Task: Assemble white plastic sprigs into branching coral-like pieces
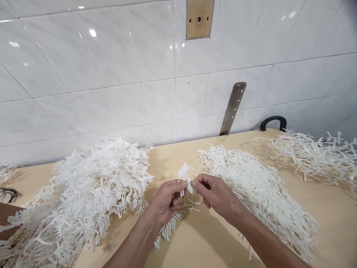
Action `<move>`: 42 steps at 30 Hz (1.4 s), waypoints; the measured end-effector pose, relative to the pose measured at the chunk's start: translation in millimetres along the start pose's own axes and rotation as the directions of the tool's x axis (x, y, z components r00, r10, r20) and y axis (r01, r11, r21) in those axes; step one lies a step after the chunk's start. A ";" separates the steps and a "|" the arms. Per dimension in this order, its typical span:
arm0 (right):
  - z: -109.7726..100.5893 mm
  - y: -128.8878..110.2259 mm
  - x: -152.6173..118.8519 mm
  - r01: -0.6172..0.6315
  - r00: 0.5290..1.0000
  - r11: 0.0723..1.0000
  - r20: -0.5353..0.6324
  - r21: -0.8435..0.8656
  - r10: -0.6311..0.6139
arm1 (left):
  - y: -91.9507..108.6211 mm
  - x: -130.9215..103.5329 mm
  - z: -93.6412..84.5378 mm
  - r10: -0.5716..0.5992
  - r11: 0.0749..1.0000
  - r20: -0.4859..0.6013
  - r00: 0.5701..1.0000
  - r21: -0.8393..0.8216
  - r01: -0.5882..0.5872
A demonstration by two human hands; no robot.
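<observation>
Between my hands is a small white branched plastic piece (184,172), held up over the table. My left hand (167,199) pinches it between thumb and fingertips. My right hand (214,191) has thumb and forefinger pressed together at the piece's right side; exactly what lies between those fingertips is too small to make out. Beneath my left hand lie a few loose white branched pieces (169,229). A large heap of feathery white pieces (103,178) spreads to the left, and another white pile (245,175) lies behind and beside my right forearm.
Thicker white branching stems (315,152) lie at the far right of the tan table (206,242). A dark metal strip (232,109) leans on the tiled wall. Near it is a black curved handle (275,119); dark-rimmed glasses (8,193) sit at the left edge.
</observation>
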State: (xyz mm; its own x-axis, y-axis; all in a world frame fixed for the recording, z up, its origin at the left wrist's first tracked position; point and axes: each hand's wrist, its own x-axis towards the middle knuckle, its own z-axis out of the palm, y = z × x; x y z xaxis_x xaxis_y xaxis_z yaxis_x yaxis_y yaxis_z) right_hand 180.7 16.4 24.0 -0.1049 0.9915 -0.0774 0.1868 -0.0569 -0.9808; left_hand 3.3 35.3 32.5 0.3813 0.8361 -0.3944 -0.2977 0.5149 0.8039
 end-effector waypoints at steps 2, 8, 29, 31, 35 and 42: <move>0.0 1.3 0.4 0.003 1.000 1.000 0.001 0.012 -0.003 | 0.0 0.7 0.0 0.008 1.000 -0.006 1.000 -0.005 -0.008; -1.6 0.5 -1.0 0.007 1.000 1.000 0.030 0.005 -0.007 | -1.2 1.7 -0.8 0.022 1.000 -0.033 0.999 -0.017 -0.022; -1.0 5.4 -2.3 0.038 0.997 0.998 0.072 -0.043 -0.034 | -0.3 2.9 -4.3 -0.014 0.960 -0.001 1.000 0.280 0.013; 0.3 4.9 -2.6 0.035 0.997 0.999 0.074 -0.039 -0.032 | -0.6 2.4 -4.7 -0.013 0.957 0.003 1.000 0.290 0.012; 0.1 6.5 -2.4 0.031 0.996 0.999 0.086 -0.035 -0.028 | 0.4 1.0 -5.7 -0.025 0.953 0.039 0.999 0.302 0.012; -2.1 19.9 1.1 -0.030 0.989 1.000 0.146 0.007 0.028 | 2.5 2.4 -10.9 -0.064 0.957 0.066 0.996 0.286 0.043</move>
State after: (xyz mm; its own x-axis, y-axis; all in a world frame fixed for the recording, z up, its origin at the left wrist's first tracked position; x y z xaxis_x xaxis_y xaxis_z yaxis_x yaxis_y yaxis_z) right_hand 186.3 16.6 4.8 -0.2408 0.9618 -0.1304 0.1826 -0.0871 -0.9793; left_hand -6.0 40.7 28.6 0.4566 0.7869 -0.4150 -0.0179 0.4745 0.8801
